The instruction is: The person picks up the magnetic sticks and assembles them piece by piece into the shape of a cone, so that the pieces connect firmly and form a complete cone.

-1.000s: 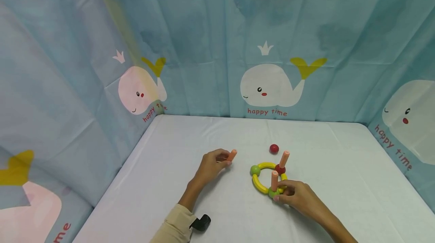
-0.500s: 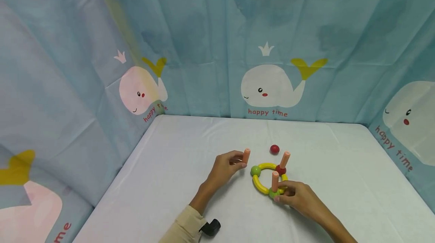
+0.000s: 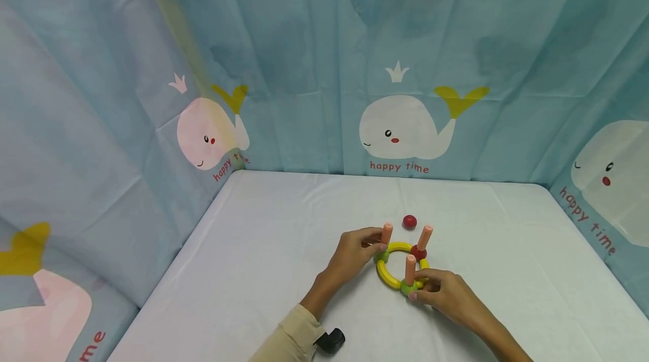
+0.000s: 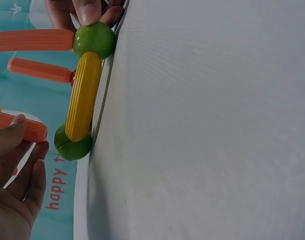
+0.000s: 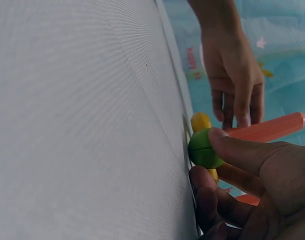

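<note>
A ring of yellow curved sticks [image 3: 388, 276] joined by balls lies on the white table. My left hand [image 3: 354, 253] pinches an orange stick [image 3: 387, 233] between thumb and fingers. In the left wrist view its lower end is just short of the left green ball [image 4: 72, 146]. My right hand [image 3: 450, 293] grips the front green ball [image 5: 205, 148], with the thumb on top of it. From that ball an orange stick [image 3: 410, 269] stands upright. Another orange stick [image 3: 425, 237] rises, slightly tilted, from the red ball [image 3: 418, 253] at the ring's back right.
A loose red ball [image 3: 409, 222] lies behind the ring on the white tablecloth [image 3: 284, 215]. Blue curtains [image 3: 304, 69] with whale prints surround the table at the back and sides. A black device [image 3: 330, 342] is strapped at the left wrist.
My left hand has moved right with the orange stick, from beside the ring to over its left green ball, and the stick has turned more upright. The right hand stays put.
</note>
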`<act>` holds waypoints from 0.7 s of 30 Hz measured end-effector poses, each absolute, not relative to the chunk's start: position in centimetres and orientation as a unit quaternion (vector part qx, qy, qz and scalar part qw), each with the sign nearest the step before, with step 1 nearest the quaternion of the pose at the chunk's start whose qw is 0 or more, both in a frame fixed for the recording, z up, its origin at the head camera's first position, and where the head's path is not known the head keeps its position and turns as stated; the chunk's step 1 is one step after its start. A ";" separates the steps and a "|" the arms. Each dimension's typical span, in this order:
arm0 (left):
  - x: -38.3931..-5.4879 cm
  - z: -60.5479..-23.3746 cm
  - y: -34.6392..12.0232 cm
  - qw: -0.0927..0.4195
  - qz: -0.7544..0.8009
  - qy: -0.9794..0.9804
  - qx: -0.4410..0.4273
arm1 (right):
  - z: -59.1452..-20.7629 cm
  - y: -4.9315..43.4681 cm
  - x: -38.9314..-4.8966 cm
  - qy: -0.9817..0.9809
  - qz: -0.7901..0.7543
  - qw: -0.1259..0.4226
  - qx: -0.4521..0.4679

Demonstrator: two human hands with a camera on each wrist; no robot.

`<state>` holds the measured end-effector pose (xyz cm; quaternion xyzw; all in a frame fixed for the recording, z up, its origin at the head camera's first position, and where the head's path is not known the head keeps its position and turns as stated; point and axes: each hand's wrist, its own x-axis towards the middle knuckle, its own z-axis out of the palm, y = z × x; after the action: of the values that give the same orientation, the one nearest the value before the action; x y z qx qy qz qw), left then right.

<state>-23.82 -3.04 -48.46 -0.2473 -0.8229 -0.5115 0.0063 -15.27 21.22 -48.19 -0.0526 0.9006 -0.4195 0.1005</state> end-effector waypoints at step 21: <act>-23.6 -48.3 -2.5 -0.004 -0.498 -0.838 -0.225 | -48.1 21.5 -15.3 0.900 -0.418 0.106 -0.057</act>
<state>-23.56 -2.51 -48.32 -0.2254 -0.8375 -0.4977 -0.0042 -15.32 21.46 -48.13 -0.0568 0.9003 -0.4183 0.1057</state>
